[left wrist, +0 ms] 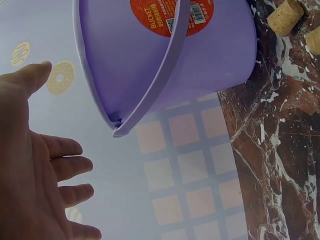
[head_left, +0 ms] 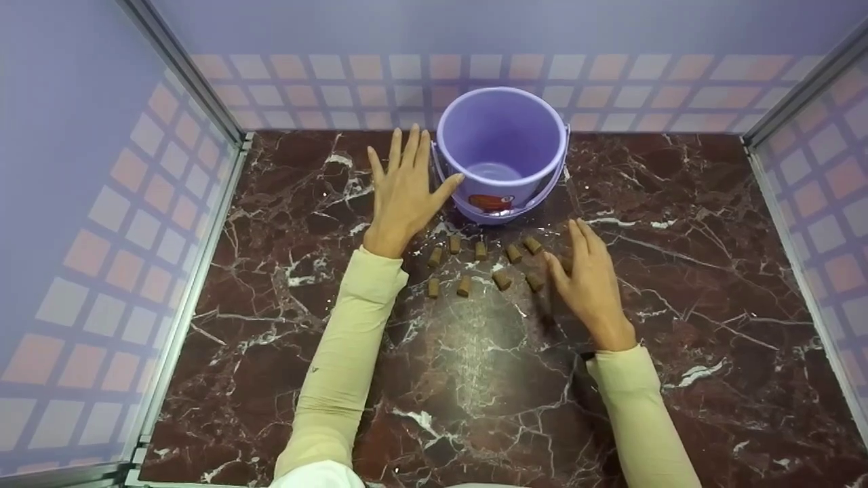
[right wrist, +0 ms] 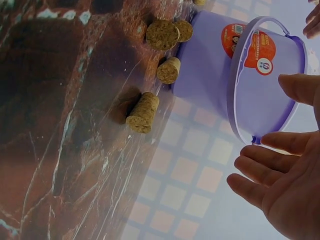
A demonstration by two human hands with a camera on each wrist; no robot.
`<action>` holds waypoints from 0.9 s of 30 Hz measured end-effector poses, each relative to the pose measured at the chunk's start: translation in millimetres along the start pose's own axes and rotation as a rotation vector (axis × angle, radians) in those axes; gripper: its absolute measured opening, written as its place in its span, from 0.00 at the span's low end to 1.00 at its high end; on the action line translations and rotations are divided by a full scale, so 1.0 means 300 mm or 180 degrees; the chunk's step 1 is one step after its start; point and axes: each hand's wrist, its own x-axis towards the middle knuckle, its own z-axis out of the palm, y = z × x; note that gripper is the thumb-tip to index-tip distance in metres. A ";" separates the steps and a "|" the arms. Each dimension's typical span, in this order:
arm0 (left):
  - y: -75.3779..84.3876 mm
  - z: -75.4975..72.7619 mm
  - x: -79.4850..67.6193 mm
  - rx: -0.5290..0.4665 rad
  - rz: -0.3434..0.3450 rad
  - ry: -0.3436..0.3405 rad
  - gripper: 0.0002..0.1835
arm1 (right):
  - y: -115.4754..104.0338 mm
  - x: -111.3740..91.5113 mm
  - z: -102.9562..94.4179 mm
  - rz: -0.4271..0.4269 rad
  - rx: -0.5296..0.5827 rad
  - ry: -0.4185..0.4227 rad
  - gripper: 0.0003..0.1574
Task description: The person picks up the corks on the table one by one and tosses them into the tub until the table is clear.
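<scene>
A purple bucket (head_left: 515, 129) with a red label stands upright at the back middle, its handle hanging down at the front. Two loose rows of several brown cork stoppers (head_left: 481, 251) lie in front of it. My left hand (head_left: 403, 193) is spread just left of the bucket, fingers straight, holding nothing; whether its thumb touches the rim is unclear. To the right of the corks, my right hand (head_left: 588, 281) hovers with extended fingers and holds nothing. One cork (head_left: 567, 263) is partly hidden behind it. The right wrist view shows a cork (right wrist: 143, 113) apart from those fingers.
The dark red marbled tabletop (head_left: 678, 291) spreads around the bucket and corks. Behind stands a lilac wall (head_left: 380, 34) with pink and white squares; similar panels (head_left: 88, 169) with metal edging close the left and right sides.
</scene>
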 end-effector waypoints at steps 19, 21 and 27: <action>-0.009 0.021 0.076 0.0273 0.0000 -0.0172 0.52 | 0.030 0.000 -0.002 0.0044 0.0084 0.0093 0.37; -0.011 0.027 0.082 0.0262 -0.0005 -0.0172 0.51 | 0.032 0.001 -0.002 0.0073 0.0091 0.0082 0.37; -0.015 0.036 0.098 0.0204 -0.0025 -0.0164 0.51 | 0.042 -0.001 -0.003 0.0147 0.0072 0.0048 0.38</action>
